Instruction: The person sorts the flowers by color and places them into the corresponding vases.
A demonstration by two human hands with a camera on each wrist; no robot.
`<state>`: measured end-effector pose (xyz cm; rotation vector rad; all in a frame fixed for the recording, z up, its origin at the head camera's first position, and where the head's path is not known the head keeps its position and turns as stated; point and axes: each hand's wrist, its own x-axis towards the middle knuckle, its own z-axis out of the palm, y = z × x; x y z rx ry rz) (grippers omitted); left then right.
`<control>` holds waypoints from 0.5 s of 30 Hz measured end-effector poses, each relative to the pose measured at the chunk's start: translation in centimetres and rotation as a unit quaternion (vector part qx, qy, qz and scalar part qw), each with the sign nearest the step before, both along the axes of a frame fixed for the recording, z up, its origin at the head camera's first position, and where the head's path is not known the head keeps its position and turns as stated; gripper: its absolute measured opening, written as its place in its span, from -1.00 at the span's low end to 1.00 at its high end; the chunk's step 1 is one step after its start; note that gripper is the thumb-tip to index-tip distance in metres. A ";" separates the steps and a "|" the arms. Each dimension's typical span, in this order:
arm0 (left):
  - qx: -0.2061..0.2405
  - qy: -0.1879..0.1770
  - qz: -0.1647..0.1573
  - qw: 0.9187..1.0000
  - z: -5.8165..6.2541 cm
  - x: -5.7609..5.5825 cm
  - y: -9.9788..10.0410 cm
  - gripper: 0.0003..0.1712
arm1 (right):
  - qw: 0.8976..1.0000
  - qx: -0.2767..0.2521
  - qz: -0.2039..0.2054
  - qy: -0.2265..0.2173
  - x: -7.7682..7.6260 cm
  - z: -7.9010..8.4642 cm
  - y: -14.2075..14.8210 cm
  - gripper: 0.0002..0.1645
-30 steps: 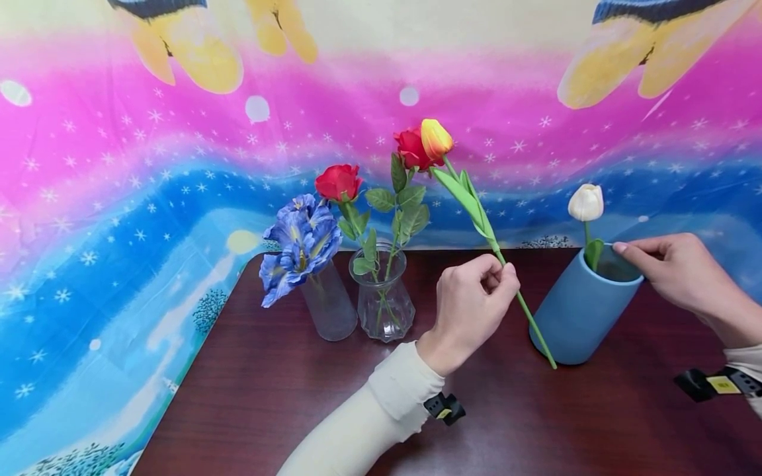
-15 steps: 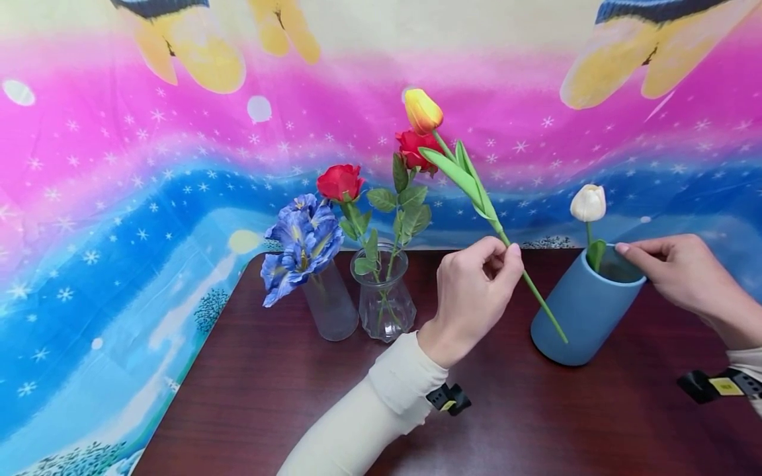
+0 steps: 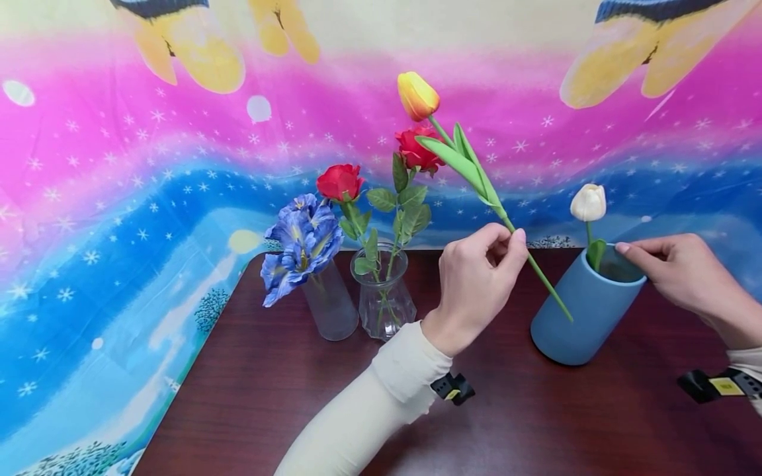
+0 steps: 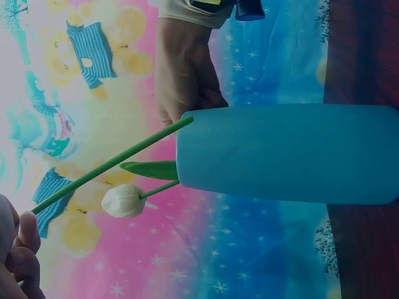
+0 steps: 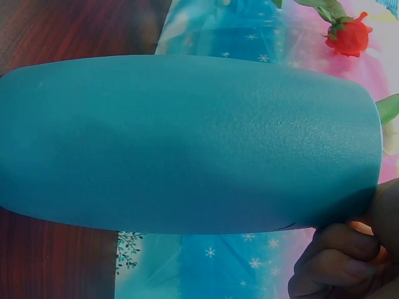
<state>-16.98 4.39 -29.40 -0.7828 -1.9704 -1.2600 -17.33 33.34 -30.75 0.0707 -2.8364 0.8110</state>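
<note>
In the head view my left hand (image 3: 479, 284) pinches the green stem of a yellow-orange tulip (image 3: 419, 96), which slants with its bloom up to the left. The stem's lower end appears in front of the blue vase (image 3: 580, 317); in the left wrist view that stem tip (image 4: 187, 120) overlaps the vase's rim. My right hand (image 3: 684, 277) grips the vase's rim between thumb and fingers on its right side. A white tulip (image 3: 588, 202) with a green leaf stands in the vase. The right wrist view shows the vase wall (image 5: 187, 143) with curled fingers (image 5: 336, 268) at its mouth.
Left of the hands stands a clear glass vase (image 3: 387, 307) with two red roses (image 3: 339, 182). Beside it a frosted vase (image 3: 333, 311) holds blue flowers (image 3: 303, 244). All stand on a dark wooden table (image 3: 250, 396) before a printed cloth backdrop (image 3: 149, 218).
My left hand has risen and moved slightly right, lifting the yellow-orange tulip. Its stem tip has gone up from near the vase's base to partway up its side. The right hand stays at the rim.
</note>
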 end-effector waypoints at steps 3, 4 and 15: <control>-0.001 0.002 -0.001 1.000 0.2 -0.1 0.1 -0.73 | 1.000 -0.001 0.000 0.002 0.0 0.0 0.0 -0.36; -0.001 0.003 -0.001 1.000 0.3 -0.2 0.2 -0.72 | 1.000 -0.002 0.001 0.003 0.0 0.0 0.0 -0.36; 0.007 0.006 0.004 1.000 1.1 -0.6 0.6 -0.73 | 1.000 -0.003 0.002 0.008 0.0 0.0 0.0 -0.37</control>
